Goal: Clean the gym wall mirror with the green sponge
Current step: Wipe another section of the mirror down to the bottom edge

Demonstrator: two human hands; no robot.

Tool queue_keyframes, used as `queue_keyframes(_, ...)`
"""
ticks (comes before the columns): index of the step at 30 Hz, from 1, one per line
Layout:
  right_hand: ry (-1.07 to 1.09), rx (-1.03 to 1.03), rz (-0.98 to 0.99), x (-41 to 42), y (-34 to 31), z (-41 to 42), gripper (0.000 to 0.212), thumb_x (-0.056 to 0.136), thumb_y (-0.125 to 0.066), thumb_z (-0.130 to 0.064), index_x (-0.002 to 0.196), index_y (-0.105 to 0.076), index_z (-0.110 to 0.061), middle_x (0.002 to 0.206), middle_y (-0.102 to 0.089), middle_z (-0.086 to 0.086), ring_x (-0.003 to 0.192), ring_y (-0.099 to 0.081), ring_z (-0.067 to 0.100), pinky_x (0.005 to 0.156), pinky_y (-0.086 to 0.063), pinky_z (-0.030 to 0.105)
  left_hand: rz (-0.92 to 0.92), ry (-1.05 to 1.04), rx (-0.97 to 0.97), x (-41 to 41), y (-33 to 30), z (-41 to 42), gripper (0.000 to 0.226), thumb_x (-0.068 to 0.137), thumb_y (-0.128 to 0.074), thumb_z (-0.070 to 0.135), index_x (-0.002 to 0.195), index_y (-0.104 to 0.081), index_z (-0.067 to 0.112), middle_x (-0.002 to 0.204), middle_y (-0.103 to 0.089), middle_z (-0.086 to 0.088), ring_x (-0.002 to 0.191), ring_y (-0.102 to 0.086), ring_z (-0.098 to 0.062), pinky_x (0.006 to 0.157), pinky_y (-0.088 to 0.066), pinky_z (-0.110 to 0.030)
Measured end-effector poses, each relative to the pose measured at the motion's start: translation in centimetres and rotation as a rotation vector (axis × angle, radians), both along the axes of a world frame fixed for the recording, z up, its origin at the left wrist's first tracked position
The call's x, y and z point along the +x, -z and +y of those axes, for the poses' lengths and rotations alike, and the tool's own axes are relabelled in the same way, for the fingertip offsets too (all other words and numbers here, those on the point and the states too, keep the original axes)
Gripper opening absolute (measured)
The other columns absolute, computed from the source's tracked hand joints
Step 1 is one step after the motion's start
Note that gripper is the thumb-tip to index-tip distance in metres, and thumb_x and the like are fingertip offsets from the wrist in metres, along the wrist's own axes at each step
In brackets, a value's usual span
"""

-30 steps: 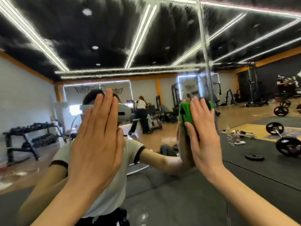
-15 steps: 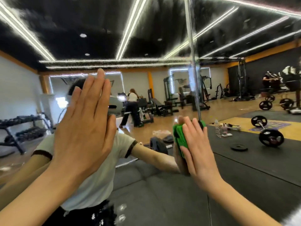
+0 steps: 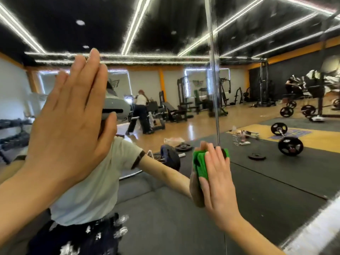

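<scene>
Right hand (image 3: 219,183) sits lower right of centre, fingers straight and together, palm pressing the green sponge (image 3: 201,165) flat against the wall mirror (image 3: 165,218). No curl round the sponge that I can see; it's pinned between palm and glass, with the green edge showing left of the fingers and a small corner above the fingertips on the right. The hand's reflection meets it on the left side, so contact with the glass is clear. Left hand (image 3: 73,129) fills the left-centre of the frame, fingers straight and close together, pointing up, holding nothing; palm faces the mirror, but I can't tell if it actually touches the glass. A vertical mirror seam (image 3: 214,80) runs down from the top edge and ends just above the sponge. Everything else is reflection: the person in a pale T-shirt (image 3: 95,181) with dark sleeve trim, centre-left, largely behind the left hand; light strips on a black ceiling across the top; another person (image 3: 140,112) standing by machines in mid-frame; a dumbbell rack (image 3: 12,133) at the left edge; a loaded barbell (image 3: 285,138) on the dark mat at right, a loose weight plate (image 3: 256,156) just left of it. White smears on the glass along the bottom left and the lower right corner.
</scene>
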State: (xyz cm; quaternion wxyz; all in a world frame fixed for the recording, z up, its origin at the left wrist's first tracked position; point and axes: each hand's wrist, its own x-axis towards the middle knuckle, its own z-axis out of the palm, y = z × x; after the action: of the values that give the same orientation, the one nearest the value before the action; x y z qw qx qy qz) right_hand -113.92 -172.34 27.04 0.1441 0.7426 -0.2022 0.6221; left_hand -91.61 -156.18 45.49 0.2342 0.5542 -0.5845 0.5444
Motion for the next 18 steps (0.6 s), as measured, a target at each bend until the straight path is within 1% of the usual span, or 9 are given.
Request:
queue_keyframes(1, 0.01, 0.004, 0.016, -0.3, 0.2, -0.1, 0.054, 0.111, -0.022, -0.03, 0.161, -0.01, -0.014, 0.17, -0.002, -0.002, 0.156, -0.006, 0.023, 0.126, -0.001, 0.039, 0.007, 0.014, 0.007, 0.2, 0.0, -0.1, 0.068, 0.102, -0.021, 0.035, 0.163, 0.0, 0.012, 0.17, 0.007, -0.01, 0.157, 0.001, -0.03, 0.122, -0.017, -0.061)
queue_keyframes(3, 0.007, -0.026, 0.014, -0.2, -3.4, -0.3, 0.053, 0.11, -0.025, -0.027, 0.159, -0.016, -0.009, 0.169, -0.006, -0.002, 0.156, -0.006, 0.021, 0.127, -0.001, 0.039, -0.004, 0.039, 0.005, 0.0, -0.1, 0.0, 0.067, 0.103, -0.02, 0.035, 0.162, -0.001, 0.011, 0.17, 0.006, -0.012, 0.157, 0.002, -0.03, 0.122, -0.017, -0.062)
queue_keyframes(6, -0.034, -0.043, -0.113, 0.6, -12.6, -0.6, 0.052, 0.108, -0.032, -0.019, 0.156, -0.025, -0.004, 0.165, -0.02, 0.009, 0.155, -0.011, 0.021, 0.127, -0.003, 0.041, -0.022, 0.014, -0.015, -0.6, 0.0, 0.7, 0.07, 0.102, -0.024, 0.033, 0.161, -0.007, 0.001, 0.17, 0.002, -0.014, 0.157, 0.002, -0.029, 0.124, -0.013, -0.058)
queue_keyframes(8, -0.055, -0.028, -0.21, 1.3, -15.6, -0.8, 0.051, 0.108, -0.033, -0.018, 0.156, -0.027, -0.002, 0.164, -0.025, 0.014, 0.155, -0.015, 0.026, 0.127, -0.003, 0.043, -0.047, -0.003, -0.045, -1.3, 0.0, 1.2, 0.07, 0.101, -0.027, 0.032, 0.16, -0.009, -0.001, 0.169, -0.001, -0.016, 0.157, 0.002, -0.028, 0.127, -0.006, -0.051)
queue_keyframes(10, -0.063, 0.005, -0.226, 1.9, -13.0, -0.4, 0.052, 0.108, -0.033, -0.018, 0.157, -0.023, -0.003, 0.165, -0.02, 0.012, 0.155, -0.012, 0.027, 0.127, -0.002, 0.044, -0.066, -0.024, -0.051, -1.7, 0.0, 1.4, 0.071, 0.1, -0.031, 0.031, 0.159, -0.011, -0.003, 0.169, -0.004, -0.018, 0.157, 0.0, -0.029, 0.127, 0.001, -0.043)
queue_keyframes(14, 0.003, 0.028, -0.054, 1.1, 1.1, 0.6, 0.053, 0.11, -0.024, -0.03, 0.159, -0.016, -0.012, 0.169, -0.006, 0.0, 0.156, -0.006, 0.023, 0.127, -0.001, 0.044, -0.065, -0.049, -0.061, -2.0, 0.0, 1.8, 0.07, 0.1, -0.035, 0.028, 0.158, -0.013, -0.005, 0.168, -0.008, -0.02, 0.156, -0.005, -0.033, 0.126, 0.006, -0.035)
queue_keyframes(15, 0.019, 0.023, -0.017, 0.7, 3.1, 0.7, 0.052, 0.111, -0.023, -0.032, 0.159, -0.015, -0.015, 0.17, -0.004, -0.003, 0.156, -0.005, 0.022, 0.127, -0.001, 0.043, -0.062, -0.043, -0.069, -2.1, 0.0, 1.9, 0.07, 0.1, -0.036, 0.027, 0.158, -0.013, -0.005, 0.168, -0.008, -0.021, 0.155, -0.005, -0.033, 0.126, 0.006, -0.035)
queue_keyframes(16, 0.027, 0.007, 0.011, 0.3, 3.4, 0.5, 0.052, 0.111, -0.023, -0.032, 0.16, -0.014, -0.018, 0.17, -0.002, -0.005, 0.156, -0.005, 0.021, 0.127, 0.0, 0.041, -0.06, -0.038, -0.076, -2.1, 0.0, 1.9, 0.07, 0.101, -0.036, 0.027, 0.158, -0.013, -0.005, 0.168, -0.009, -0.021, 0.155, -0.006, -0.033, 0.126, 0.005, -0.035)
queue_keyframes(18, 0.029, -0.043, 0.047, 0.0, 0.3, 0.0, 0.052, 0.11, -0.024, -0.031, 0.16, -0.015, -0.017, 0.169, -0.001, -0.006, 0.156, -0.004, 0.019, 0.126, 0.001, 0.04, -0.056, -0.048, -0.088, -2.3, 0.0, 1.8, 0.069, 0.101, -0.037, 0.027, 0.158, -0.013, -0.004, 0.168, -0.009, -0.021, 0.155, -0.006, -0.033, 0.126, 0.005, -0.035)
